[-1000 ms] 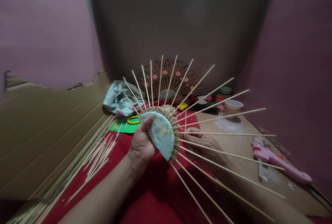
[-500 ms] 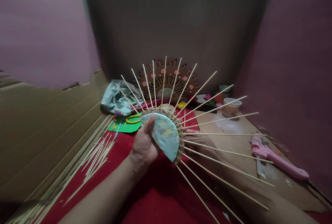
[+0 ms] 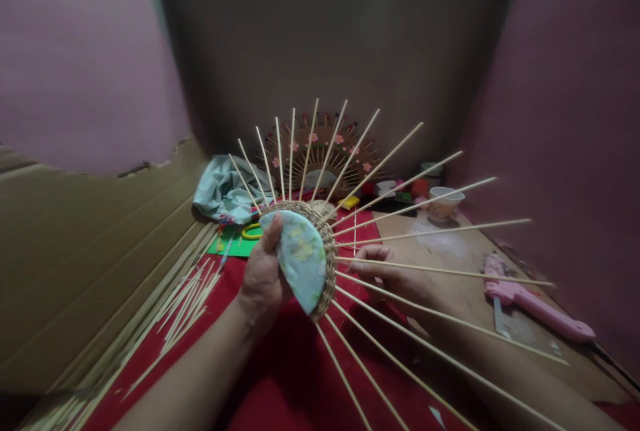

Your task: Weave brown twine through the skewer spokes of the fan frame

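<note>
Brown cardboard (image 3: 100, 238) leans along the far left, and beside it a heap of loose pale sticks (image 3: 187, 301) lies on red cloth (image 3: 295, 378). Further in, a crumpled light-blue cloth (image 3: 227, 184) sits behind a green sheet (image 3: 225, 244), where part of a yellow ring (image 3: 245, 232) shows. The left hand (image 3: 265, 274) clasps a half-disc (image 3: 303, 258) covered in flowered pale-blue fabric, raised in front of the person near the middle of the view; the thumb presses on its face, while the fingers go behind, out of sight. The half-disc's long straight edge slants from upper left to lower right, on the left hand's side, so its curve, bordered by a woven rim (image 3: 330, 264), bulges up and rightward, toward the right hand (image 3: 390, 279). Thin spokes (image 3: 450, 272) radiate from that rim, from upper left round to lower right. Behind them stand a coil of cord (image 3: 321, 210) and a larger decorated half-round (image 3: 367, 167) with pink flowers. The right hand is the nearer one to the rim's right side, just beyond it and partly behind the spokes, its fingers curled; whether they pinch anything cannot be told. Farther right, a cup (image 3: 445, 208) and a pink glue gun (image 3: 535, 306) rest on a brown board (image 3: 575, 371).
</note>
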{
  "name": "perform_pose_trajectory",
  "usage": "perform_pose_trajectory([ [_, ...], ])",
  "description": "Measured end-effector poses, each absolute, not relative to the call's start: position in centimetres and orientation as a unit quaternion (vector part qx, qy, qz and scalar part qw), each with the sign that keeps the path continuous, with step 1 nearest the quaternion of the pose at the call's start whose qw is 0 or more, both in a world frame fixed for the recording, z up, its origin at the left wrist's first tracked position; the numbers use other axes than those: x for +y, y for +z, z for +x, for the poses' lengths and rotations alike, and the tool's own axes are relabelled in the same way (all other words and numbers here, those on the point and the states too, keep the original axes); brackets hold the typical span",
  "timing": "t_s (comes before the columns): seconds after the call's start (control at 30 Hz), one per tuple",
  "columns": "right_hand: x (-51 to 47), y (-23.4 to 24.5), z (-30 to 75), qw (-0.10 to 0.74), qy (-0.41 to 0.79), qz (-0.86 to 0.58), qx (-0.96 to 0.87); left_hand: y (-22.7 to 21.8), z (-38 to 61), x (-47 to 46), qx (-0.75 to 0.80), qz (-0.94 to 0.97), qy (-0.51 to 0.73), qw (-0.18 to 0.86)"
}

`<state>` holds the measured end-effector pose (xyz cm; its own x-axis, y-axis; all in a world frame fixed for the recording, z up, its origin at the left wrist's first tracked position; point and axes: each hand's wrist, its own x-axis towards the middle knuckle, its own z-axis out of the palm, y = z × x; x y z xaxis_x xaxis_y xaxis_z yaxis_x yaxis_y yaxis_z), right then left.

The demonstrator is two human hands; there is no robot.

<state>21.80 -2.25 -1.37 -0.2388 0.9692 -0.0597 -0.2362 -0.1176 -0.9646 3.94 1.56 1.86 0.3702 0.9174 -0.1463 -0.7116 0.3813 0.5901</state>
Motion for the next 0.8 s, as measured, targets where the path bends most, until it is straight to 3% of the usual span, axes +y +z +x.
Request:
perform_pose_trajectory([
  [0.3,-2.2,0.8,25.2,0.475,0.629,-0.365,-0.495,2.5,2.6,2.6,0.178,0.234,0.544,0.786],
  [0.53,-1.7,-0.1,27.2,0.522,0.631,-0.254,-0.515,2.2,2.2,3.6,0.182,0.235,0.559,0.774],
  [0.8,-2.3,0.7,27.3,0.526,0.631,-0.257,-0.509,3.3,2.1,3.8,0.242,0.218,0.611,0.721],
])
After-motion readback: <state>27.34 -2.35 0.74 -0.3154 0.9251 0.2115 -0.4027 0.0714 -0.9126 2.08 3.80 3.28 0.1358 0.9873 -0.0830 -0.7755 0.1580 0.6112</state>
